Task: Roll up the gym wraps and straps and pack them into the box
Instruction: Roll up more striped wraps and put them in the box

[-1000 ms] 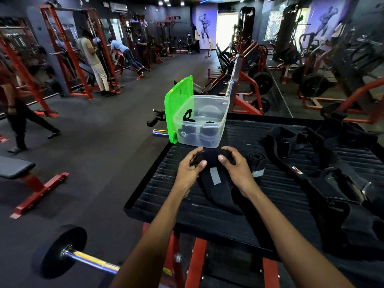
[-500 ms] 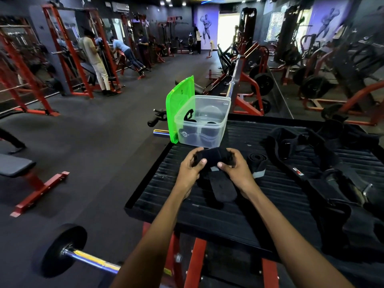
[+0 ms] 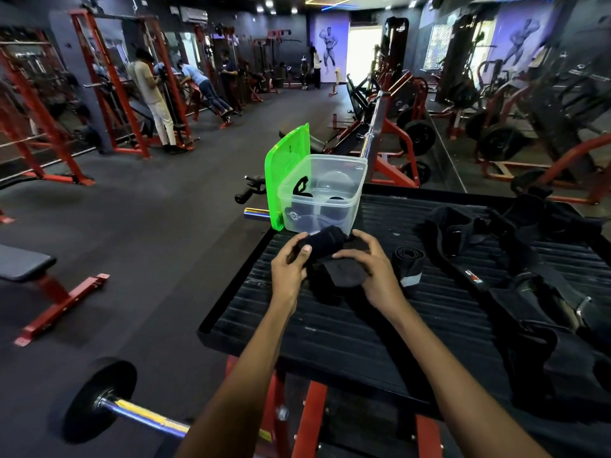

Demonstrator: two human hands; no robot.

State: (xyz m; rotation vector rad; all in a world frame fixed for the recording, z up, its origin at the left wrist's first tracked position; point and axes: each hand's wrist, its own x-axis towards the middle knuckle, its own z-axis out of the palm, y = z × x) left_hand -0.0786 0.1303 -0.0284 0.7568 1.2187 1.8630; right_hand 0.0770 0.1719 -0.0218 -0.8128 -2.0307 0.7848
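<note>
Both hands grip a black gym wrap (image 3: 325,249) just above the ribbed black platform (image 3: 330,328). My left hand (image 3: 289,271) holds the rolled part from the left, thumb on top. My right hand (image 3: 372,269) pinches the loose tail from the right. Most of the wrap is rolled; a short flap hangs below. The clear plastic box (image 3: 322,196) stands right behind my hands with black straps inside, its green lid (image 3: 286,175) propped upright on the left. One rolled wrap (image 3: 408,262) lies to the right of my right hand.
A heap of loose black straps and belts (image 3: 515,256) covers the platform's right side. A loaded barbell (image 3: 105,399) lies on the floor at lower left, a bench (image 3: 26,266) further left. Red racks and several people stand at the far left.
The wrap's hanging tail has grown much shorter as it wound onto the roll. Both hands have stayed in front of the box, lifting the roll slightly.
</note>
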